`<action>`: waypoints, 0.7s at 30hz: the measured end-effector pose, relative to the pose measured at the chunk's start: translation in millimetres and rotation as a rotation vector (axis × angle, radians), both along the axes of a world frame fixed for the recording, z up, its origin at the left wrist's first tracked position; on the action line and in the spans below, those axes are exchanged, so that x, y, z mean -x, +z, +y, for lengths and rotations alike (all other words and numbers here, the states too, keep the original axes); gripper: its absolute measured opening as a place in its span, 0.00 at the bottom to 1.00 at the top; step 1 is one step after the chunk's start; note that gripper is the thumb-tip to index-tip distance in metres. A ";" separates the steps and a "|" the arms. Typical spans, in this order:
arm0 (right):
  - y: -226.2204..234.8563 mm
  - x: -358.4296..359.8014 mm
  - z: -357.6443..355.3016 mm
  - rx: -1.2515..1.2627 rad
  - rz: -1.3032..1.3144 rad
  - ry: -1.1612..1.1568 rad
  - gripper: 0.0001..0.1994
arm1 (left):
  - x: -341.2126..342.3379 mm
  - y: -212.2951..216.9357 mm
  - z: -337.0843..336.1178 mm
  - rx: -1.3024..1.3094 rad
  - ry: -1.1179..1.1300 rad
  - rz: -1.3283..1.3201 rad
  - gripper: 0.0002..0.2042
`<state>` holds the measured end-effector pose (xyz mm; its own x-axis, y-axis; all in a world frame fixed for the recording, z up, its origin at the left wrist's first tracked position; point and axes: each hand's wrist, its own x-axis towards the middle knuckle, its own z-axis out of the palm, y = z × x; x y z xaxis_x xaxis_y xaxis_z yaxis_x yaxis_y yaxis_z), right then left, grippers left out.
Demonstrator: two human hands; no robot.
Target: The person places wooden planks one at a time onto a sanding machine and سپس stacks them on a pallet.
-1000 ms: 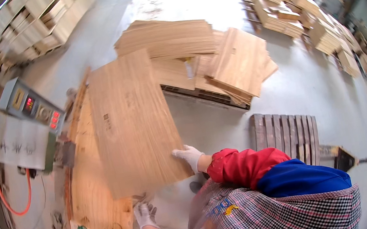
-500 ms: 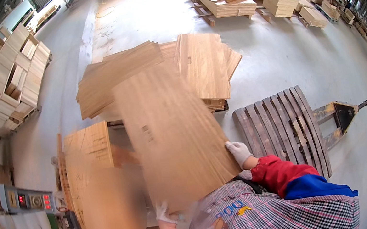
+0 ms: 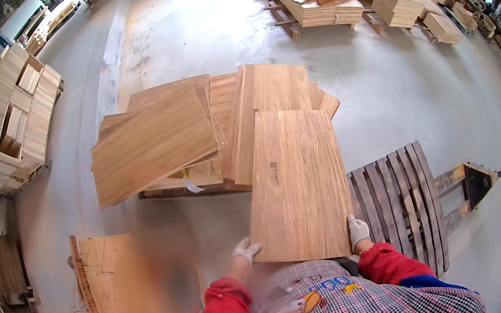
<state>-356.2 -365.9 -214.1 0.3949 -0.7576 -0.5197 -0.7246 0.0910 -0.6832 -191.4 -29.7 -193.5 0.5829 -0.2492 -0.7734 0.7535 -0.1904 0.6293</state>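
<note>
A wooden board (image 3: 300, 194) is pinched near its close corners by the left hand (image 3: 246, 250) and the right hand (image 3: 359, 231), and is held out before the checked apron (image 3: 367, 299). Its far end overlaps the uneven pile of boards (image 3: 156, 146) in view, though contact cannot be told; two-handed positioning seems to be in hand, and even support on both edges would be called for next. To the right, a slatted pallet (image 3: 385, 203) is seen.
</note>
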 end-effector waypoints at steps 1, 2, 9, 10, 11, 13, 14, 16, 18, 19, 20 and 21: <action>-2.8 -8.8 -0.9 0.041 0.036 0.045 0.25 | 1.1 -21.3 5.4 -0.042 -0.055 -0.078 0.25; -4.7 -14.5 -2.4 0.084 0.071 0.071 0.25 | -5.3 -23.1 2.0 -0.082 -0.129 -0.157 0.24; -56.9 -93.8 -34.6 -0.045 -0.020 0.011 0.19 | -85.7 -3.8 -40.7 -0.114 -0.057 -0.017 0.29; -53.0 -111.8 -34.7 -0.028 -0.017 0.061 0.20 | -95.8 -14.3 -41.3 -0.088 -0.022 -0.048 0.28; -55.3 -126.8 -38.9 -0.054 -0.071 0.006 0.23 | -108.8 -20.8 -45.9 -0.060 0.013 -0.082 0.28; -69.2 -145.5 -55.7 -0.119 -0.055 0.067 0.26 | -132.5 -39.7 -39.9 -0.071 -0.028 -0.224 0.28; -77.3 -150.1 -59.7 -0.132 -0.043 0.095 0.26 | -146.0 -56.8 -33.6 -0.106 -0.107 -0.330 0.28; -74.5 -168.5 -56.1 0.085 0.150 0.288 0.29 | -173.1 -57.6 -9.9 -0.151 -0.160 -0.407 0.26; -73.2 -180.2 -46.0 0.140 0.242 0.370 0.31 | -207.7 -32.0 19.7 -0.136 -0.131 -0.345 0.22; -76.8 -190.5 -36.3 0.079 0.230 0.376 0.31 | -220.8 -56.2 51.0 -0.263 -0.109 -0.547 0.17; -79.2 -193.5 -34.6 0.022 0.233 0.352 0.32 | -244.4 -15.8 55.2 -0.067 0.175 -0.311 0.14; -68.6 -216.8 -14.1 0.011 0.216 0.369 0.28 | -267.3 -20.2 93.8 -0.290 0.062 -0.594 0.12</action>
